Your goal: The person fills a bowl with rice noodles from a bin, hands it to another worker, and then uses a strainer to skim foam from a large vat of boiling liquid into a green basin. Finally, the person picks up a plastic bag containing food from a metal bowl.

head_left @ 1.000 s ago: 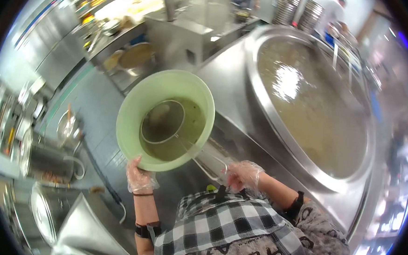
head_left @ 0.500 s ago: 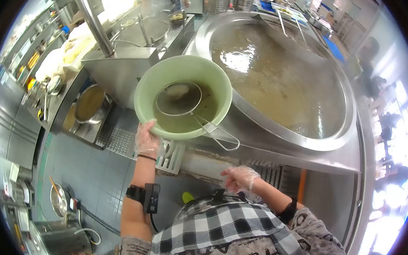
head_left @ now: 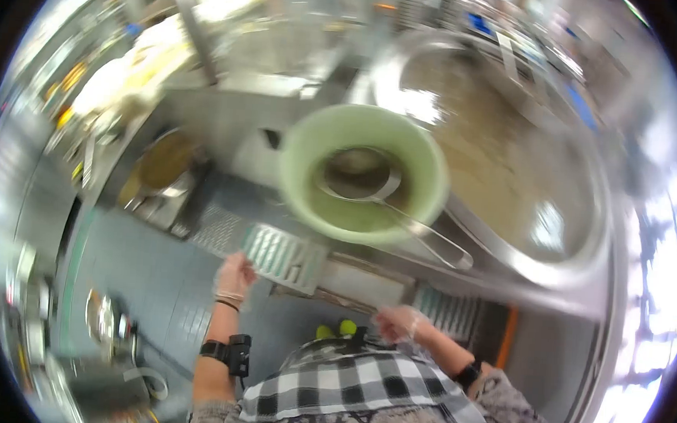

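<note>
A light green bucket [head_left: 303, 151] rests on the metal counter, left of a large round vat of brownish liquid [head_left: 485, 158]. Cloudy liquid fills part of the bucket, and a round strainer [head_left: 360, 174] sits in it, its wire handle leaning over the right rim. My left hand [head_left: 236, 275], in a clear glove, is below and left of the bucket, apart from it; its fingers are blurred. Also gloved, my right hand [head_left: 399, 324] hovers below the strainer handle, touching nothing visible, its fingers curled but smeared by motion.
Slotted metal grates [head_left: 281, 256] lie below the counter front. A pot of brown liquid [head_left: 167, 162] stands on a low shelf at left. On the floor at lower left are a metal bowl [head_left: 101, 317] and a large pot [head_left: 99, 391]. A vertical metal post [head_left: 191, 24] rises behind.
My left hand has let go of the bucket rim and moved down from it. Earlier my right hand was by the strainer handle; it is now lower. The view has shifted and blurred.
</note>
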A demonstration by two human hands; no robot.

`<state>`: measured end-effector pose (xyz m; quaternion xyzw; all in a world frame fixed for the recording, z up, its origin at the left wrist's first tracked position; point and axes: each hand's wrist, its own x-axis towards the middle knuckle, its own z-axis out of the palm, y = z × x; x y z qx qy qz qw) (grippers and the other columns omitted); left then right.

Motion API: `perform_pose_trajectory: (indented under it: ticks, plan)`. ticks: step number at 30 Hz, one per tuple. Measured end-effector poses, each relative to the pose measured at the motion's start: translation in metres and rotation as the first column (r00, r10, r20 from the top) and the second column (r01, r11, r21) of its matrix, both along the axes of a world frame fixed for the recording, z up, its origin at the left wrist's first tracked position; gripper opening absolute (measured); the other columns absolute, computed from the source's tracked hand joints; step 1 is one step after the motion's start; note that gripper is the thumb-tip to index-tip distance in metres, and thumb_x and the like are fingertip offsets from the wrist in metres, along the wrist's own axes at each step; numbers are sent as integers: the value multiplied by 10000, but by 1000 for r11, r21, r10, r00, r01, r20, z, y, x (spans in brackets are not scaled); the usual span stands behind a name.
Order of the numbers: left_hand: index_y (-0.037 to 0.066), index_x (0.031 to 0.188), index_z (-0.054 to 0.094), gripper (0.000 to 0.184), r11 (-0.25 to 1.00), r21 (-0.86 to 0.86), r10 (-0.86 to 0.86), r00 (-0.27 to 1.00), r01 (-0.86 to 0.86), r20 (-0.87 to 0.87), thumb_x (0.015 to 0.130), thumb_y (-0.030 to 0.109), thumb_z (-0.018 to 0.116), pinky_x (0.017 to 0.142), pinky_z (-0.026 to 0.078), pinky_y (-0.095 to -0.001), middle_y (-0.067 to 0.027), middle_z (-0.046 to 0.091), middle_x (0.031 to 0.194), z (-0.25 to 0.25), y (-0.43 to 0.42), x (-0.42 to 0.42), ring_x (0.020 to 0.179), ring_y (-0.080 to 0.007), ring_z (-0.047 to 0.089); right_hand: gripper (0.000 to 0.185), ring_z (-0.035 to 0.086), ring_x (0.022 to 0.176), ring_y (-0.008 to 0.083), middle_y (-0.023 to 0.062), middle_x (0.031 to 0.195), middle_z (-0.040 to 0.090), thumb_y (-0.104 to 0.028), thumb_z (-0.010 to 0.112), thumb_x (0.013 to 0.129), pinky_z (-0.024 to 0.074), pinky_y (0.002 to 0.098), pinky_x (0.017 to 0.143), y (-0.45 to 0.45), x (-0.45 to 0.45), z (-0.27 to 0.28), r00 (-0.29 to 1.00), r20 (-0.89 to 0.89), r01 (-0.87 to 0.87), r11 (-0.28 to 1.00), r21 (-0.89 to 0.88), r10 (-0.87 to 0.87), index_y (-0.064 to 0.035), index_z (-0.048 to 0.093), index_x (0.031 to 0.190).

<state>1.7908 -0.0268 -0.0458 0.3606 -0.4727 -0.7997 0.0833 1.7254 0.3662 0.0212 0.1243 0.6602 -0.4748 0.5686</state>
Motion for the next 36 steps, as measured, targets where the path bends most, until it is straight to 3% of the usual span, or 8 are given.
perform_pose_trajectory:
  ticks: [2,4,7,14,18,21,32,36]
  plan:
    - [95,769,537,171,982,-189,38,978,1,204,793,264,543,554,460,-320,-79,534,690,-30,-16,80,623,-207,531,354,533,573,158,88,710,564,-313,452,858,455,281,502,-22,-12,-7,997,44,-66,997,41,64,-18,509,1047]
    - [79,790,604,136,76,-379,122,369,922,921,763,193,535,626,486,-348,-126,604,770,-58,-14,163,723,-269,592,336,540,582,165,89,711,561,-297,468,851,461,287,512,-41,-19,-24,978,91,-191,980,49,186,-20,507,1039]
    - [90,926,636,244,441,-54,24,49,896,999,736,197,527,793,461,-334,-143,586,981,-103,1,286,937,-236,570,306,550,603,188,97,728,557,-283,474,848,467,307,529,-85,-36,-41,959,154,-243,970,25,236,-30,512,1016]
    - [88,931,635,279,398,245,-297,-129,884,946,773,277,503,771,465,-313,-88,609,980,-61,27,378,953,-218,569,243,544,609,199,98,727,549,-243,529,816,445,314,513,-214,-26,-64,878,106,-471,882,29,466,-51,522,964]
    - [110,913,640,239,745,133,-211,42,654,976,765,254,520,771,463,-322,-80,609,975,-14,-31,362,945,-223,569,218,526,576,181,94,715,540,-251,542,800,428,306,495,-317,-1,-72,885,46,-465,882,79,463,-53,529,889]
    - [105,907,639,232,689,27,-161,116,725,980,729,230,557,754,473,-327,-102,601,981,-119,-97,409,916,-239,577,234,517,560,165,84,696,534,-281,539,803,420,291,488,-404,23,-61,819,31,-574,817,60,573,-53,532,853]
    - [76,813,621,173,688,-473,50,614,551,788,706,196,555,577,474,-351,-121,605,757,-111,-310,320,719,-284,594,255,531,534,161,78,692,562,-294,541,806,425,276,474,-612,7,-47,824,-63,-564,826,19,564,-45,550,859]
    - [78,783,630,193,178,-361,-155,388,915,908,719,236,537,544,463,-352,-125,609,751,-140,-370,332,719,-272,594,264,518,548,113,52,706,559,-305,585,782,417,255,468,-701,-36,-57,920,-78,-389,920,-49,385,-86,565,928]
